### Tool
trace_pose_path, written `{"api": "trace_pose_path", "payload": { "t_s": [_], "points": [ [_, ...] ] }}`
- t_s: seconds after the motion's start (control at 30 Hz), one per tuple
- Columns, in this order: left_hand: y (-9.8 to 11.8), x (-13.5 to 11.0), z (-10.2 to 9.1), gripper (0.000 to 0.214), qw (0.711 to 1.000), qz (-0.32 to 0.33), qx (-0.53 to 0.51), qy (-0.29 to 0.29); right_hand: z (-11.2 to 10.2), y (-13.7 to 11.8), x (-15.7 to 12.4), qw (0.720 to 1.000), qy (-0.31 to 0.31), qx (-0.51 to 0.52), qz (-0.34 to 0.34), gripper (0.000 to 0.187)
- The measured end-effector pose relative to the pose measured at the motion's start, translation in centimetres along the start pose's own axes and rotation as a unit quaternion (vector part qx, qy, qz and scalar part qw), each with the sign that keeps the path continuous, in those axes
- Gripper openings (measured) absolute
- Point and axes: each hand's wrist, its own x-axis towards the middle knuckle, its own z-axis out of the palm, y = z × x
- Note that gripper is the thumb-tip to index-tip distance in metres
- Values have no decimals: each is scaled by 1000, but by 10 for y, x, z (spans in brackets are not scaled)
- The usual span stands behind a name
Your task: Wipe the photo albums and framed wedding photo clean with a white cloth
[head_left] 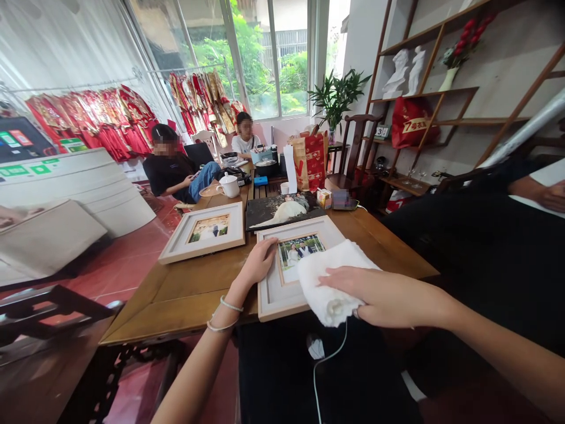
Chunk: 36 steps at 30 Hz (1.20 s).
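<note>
A light wooden photo frame [273, 297] with a picture of two people lies face up at the near edge of the table. My left hand [259, 260], with bracelets on its wrist, grips the frame's left side, fingers over the border. A folded white cloth [348, 254] covers the frame's lower right part. My right hand [368, 288] holds this cloth and presses it down on the frame; its fingertips lie on top and the thumb is beneath. Left of these, a second photo frame [238, 224] lies face up, apart from both hands.
Behind the frames lies a dark photo panel [260, 214] on the wooden table [176, 294]. A white lidded mug [229, 186], a small box [324, 198] and a red paper bag [309, 162] stand farther back. Two people sit beyond; another person's hand [554, 197] shows at right. A white cable [315, 383] hangs in front.
</note>
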Motion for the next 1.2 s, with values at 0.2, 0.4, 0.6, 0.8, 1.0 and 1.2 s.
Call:
{"api": "trace_pose_path", "payload": {
  "t_s": [0.2, 0.4, 0.6, 0.8, 1.0, 1.2],
  "points": [
    [0, 1, 0, 35, 1000, 3, -1, 0, 20, 7, 17, 997, 55, -46, -5, 69],
    [3, 1, -1, 35, 1000, -14, -6, -6, 23, 48, 64, 985, 115, -129, 9, 69],
    [2, 1, -1, 36, 1000, -6, 0, -13, 2, 80, 105, 977, 142, -155, 24, 62],
    [4, 2, -2, 36, 1000, -10, 8, -17, -2, 72, 109, 981, 128, -142, 21, 65],
    [3, 0, -1, 35, 1000, -4, 8, -13, 2, 37, 73, 993, 51, -99, -27, 63],
    [-1, 1, 0, 35, 1000, -1, 6, -8, -4, 1, 17, 999, -11, -28, -33, 63]
  ]
}}
